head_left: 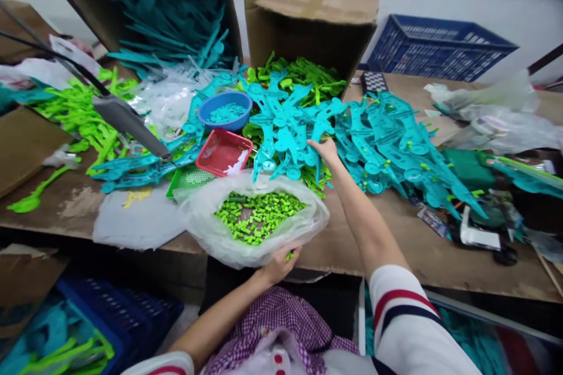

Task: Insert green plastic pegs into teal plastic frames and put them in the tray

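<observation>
My right hand [324, 149] reaches out to the pile and is closed on the edge of a turquoise plastic part [320, 127]; some fingers are hidden behind it. Close to my body, my left hand [281, 263] is curled by the front rim of a clear plastic bag [200, 220]. Small bright green plastic pieces [290, 255] show between its fingers. Many more of these green pieces [253, 220] fill the open bag. Other long turquoise parts [387, 140] lie heaped to the right of my right hand.
Behind the bag are a red tray [206, 158] and a blue bowl [203, 112] of small turquoise pieces. A grey electric screwdriver [132, 126] hangs at left. Two cardboard boxes [316, 3] of parts and a blue crate [440, 50] stand at the back.
</observation>
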`<action>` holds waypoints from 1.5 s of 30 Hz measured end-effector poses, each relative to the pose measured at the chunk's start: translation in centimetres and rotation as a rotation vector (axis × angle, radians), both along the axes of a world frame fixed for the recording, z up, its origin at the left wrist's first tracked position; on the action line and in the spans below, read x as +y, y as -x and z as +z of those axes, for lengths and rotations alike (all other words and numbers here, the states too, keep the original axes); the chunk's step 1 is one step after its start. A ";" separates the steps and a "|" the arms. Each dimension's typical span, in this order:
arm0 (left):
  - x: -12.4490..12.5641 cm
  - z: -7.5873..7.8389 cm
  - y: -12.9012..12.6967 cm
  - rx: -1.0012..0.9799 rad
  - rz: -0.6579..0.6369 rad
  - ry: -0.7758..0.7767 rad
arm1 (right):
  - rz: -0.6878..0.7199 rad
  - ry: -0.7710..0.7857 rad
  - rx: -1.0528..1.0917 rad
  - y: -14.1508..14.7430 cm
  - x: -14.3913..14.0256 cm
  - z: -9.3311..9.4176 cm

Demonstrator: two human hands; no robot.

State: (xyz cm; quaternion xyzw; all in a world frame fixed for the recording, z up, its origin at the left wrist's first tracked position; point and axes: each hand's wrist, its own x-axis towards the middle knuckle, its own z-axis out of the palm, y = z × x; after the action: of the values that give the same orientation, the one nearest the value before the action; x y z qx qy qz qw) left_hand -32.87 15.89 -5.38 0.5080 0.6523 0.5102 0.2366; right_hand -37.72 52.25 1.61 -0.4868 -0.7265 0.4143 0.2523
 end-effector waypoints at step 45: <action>3.2 11.1 -4.3 -1.573 0.184 0.240 | 0.369 -0.257 0.032 -21.3 -29.5 3.2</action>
State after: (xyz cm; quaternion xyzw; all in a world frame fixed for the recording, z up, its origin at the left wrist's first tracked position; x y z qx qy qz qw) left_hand -28.62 19.09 5.73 -0.0851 0.3840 0.6628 0.6372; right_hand -16.42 22.79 4.84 -0.3027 -0.8459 0.3651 0.2439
